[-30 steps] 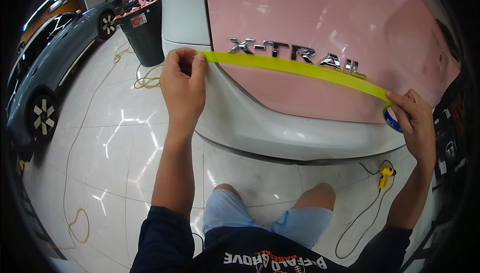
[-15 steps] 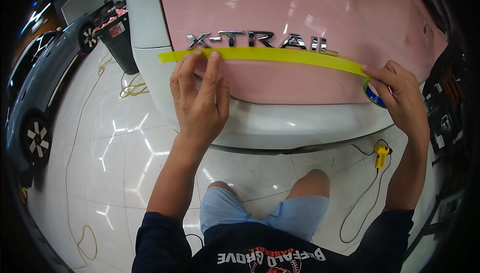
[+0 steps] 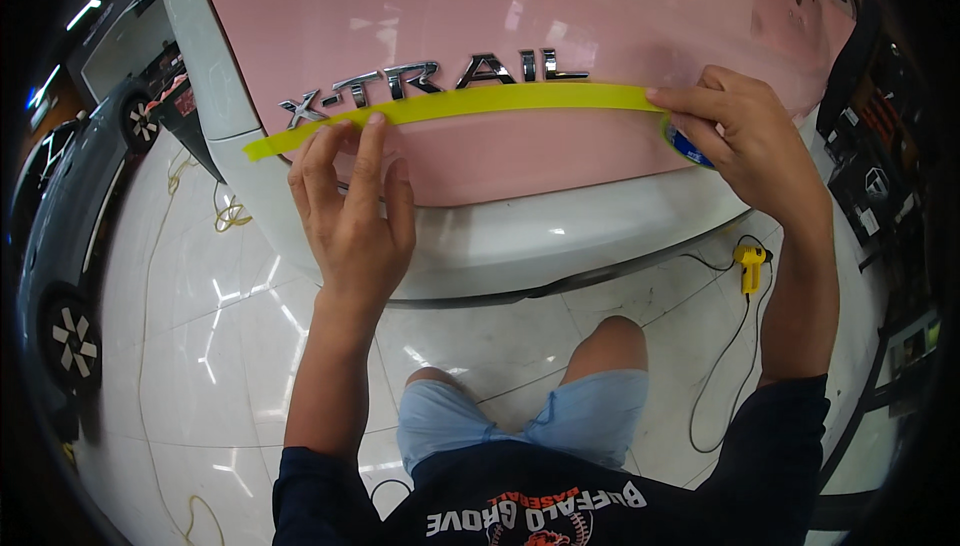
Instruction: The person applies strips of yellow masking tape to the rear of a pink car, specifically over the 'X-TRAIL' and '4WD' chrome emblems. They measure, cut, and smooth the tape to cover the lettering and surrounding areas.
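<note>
Two hands stretch a yellow strip beneath chrome lettering on a pink car panel

In the head view, the left hand (image 3: 350,216) is loosely spread, its thumb apart from the fingers, and it grasps nothing. Two of its fingertips rest on the yellow tape strip (image 3: 530,98) near the strip's left part. The right hand (image 3: 745,136) is nearly closed: its index fingertip meets the strip's right end, and its thumb and fingers hold a roll of tape (image 3: 688,144) with a blue core, which hangs just below that end.

The strip runs across the pink panel (image 3: 540,161), just under the chrome letters (image 3: 405,82). Its left end lies over the pale body corner (image 3: 232,152), past the panel's edge. How firmly the strip sticks along its length, I cannot tell. The left hand hides part of the panel's lower edge and of the white bumper (image 3: 560,231); the right hand covers part of the roll.

Below the bumper, a yellow corded tool (image 3: 751,266) lies on the pale tiled floor (image 3: 230,346), near the right forearm. The person's knees and blue shorts (image 3: 585,416) are below the bumper. Off to the left are a grey car (image 3: 62,256), a dark bin (image 3: 190,126) and a coiled yellow cord (image 3: 232,214). Dark boxes (image 3: 868,186) stand at the right rim.
</note>
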The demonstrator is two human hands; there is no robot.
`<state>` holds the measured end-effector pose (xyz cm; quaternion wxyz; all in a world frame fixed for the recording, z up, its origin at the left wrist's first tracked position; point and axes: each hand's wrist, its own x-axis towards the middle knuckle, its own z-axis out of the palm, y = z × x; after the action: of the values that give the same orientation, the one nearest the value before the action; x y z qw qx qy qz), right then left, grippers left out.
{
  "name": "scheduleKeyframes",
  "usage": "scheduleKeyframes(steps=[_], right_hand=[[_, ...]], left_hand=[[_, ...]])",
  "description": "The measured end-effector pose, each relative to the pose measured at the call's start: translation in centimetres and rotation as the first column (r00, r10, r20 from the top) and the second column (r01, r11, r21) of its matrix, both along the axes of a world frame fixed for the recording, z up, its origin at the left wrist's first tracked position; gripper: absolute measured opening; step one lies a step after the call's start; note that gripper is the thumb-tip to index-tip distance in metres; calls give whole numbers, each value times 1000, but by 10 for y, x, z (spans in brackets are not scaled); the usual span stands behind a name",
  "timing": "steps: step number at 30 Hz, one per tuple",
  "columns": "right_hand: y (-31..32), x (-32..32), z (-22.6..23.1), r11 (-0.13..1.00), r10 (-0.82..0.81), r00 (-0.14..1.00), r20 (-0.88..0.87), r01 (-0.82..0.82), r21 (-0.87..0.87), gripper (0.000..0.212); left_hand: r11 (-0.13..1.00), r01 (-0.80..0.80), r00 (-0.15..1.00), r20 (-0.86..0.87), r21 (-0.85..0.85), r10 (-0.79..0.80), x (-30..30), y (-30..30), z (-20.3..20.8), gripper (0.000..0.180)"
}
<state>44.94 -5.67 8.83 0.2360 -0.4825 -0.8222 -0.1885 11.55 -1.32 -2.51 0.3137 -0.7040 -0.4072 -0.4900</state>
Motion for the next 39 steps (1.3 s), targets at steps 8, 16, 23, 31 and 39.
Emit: scheduleKeyframes(steps=[8,16,23,31,39], right_hand=[[-32,2,5,1000,21,999,-42,-22,-13,26],[-18,4,1,1000,-10,1000,-18,10,-20,25],[-1,2,0,999,-22,999,-35,20,-46,25],[7,3,-5,1000,-10,1000,-18,10,-14,25],[7,4,-6,1000,-9,1000,-17,9,2,25]], left_hand=[[1000,7,1000,-8,9,-6,-4,1,2,47],[1000,18,1000,-4,6,-18,-2,3,1,48],[1000,-19,1000,-19,-3,19,0,1,5,47],[1000,-28,999,-32,3,29,1,1,3,47],[999,-38,998,-50,-6,37,6,-1,3,46]])
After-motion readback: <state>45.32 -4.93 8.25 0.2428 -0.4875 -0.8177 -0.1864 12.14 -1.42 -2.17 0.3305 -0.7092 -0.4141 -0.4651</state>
